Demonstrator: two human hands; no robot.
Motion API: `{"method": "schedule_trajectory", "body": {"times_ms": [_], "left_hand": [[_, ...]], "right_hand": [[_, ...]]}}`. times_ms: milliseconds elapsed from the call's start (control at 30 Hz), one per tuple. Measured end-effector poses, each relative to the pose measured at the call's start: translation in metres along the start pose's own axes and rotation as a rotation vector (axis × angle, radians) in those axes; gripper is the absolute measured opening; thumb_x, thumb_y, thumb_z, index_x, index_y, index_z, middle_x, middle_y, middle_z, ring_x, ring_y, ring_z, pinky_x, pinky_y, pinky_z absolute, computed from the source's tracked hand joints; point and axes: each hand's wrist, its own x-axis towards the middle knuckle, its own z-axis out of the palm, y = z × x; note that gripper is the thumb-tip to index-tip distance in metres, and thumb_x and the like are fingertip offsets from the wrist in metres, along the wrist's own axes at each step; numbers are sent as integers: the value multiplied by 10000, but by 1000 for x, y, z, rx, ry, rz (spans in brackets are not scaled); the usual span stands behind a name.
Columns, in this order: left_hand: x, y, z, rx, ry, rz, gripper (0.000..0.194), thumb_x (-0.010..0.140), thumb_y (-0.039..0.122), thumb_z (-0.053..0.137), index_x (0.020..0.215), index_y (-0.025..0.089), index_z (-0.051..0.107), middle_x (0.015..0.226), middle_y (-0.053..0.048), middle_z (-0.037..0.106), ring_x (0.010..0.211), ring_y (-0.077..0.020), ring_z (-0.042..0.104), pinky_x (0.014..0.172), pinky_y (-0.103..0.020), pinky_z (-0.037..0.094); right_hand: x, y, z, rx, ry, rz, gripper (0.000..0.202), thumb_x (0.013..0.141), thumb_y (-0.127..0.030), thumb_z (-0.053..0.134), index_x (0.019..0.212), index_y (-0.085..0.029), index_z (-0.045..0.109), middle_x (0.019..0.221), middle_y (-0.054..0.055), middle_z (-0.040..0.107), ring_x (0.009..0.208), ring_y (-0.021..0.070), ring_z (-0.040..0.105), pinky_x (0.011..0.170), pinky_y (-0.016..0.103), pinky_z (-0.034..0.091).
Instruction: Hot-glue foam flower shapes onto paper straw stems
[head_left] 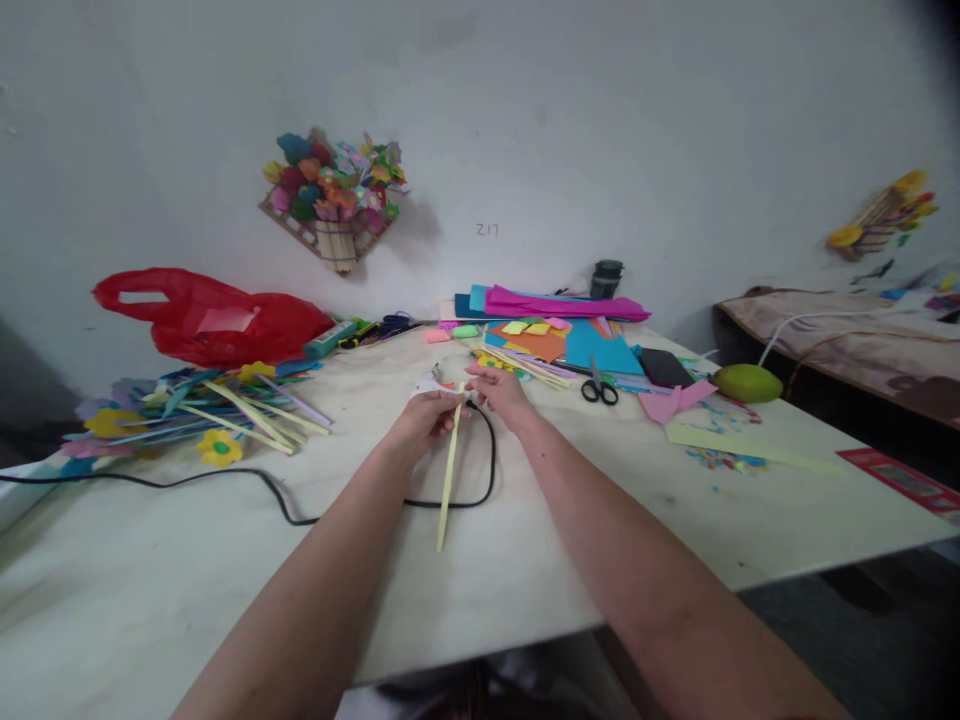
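Left hand [426, 412] and right hand [496, 388] both pinch the long pale-yellow paper strip [450, 470] above the black cable [480, 470].

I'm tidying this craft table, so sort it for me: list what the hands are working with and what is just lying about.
In hand:
- left hand and right hand, both on the pale yellow paper strip
- black cable, looping under the hands

Lying about:
- scissors
- red plastic bag
- coloured paper sheets
- paper flowers and strips
- green fruit

Soft even daylight, warped dark corners.
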Motion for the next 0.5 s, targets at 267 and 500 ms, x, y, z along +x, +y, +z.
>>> {"method": "schedule_trajectory", "body": {"times_ms": [267,500], "left_hand": [[-1,3,1,-74,16,-28,113,662,210,645,682,109,601,570,-43,617,350,-25,366,330,-165,220],[-4,6,3,-124,22,-53,97,679,201,627,695,111,595,528,-27,592,335,-23,335,318,-163,201]], "right_hand": [[10,17,0,-277,-66,-278,210,688,-119,598,800,-247,721,796,-10,673,649,101,588,632,226,468],[10,13,-6,-443,-82,-373,182,714,-145,620,786,-275,724,843,-3,705,831,164,625,793,304,461]]}}
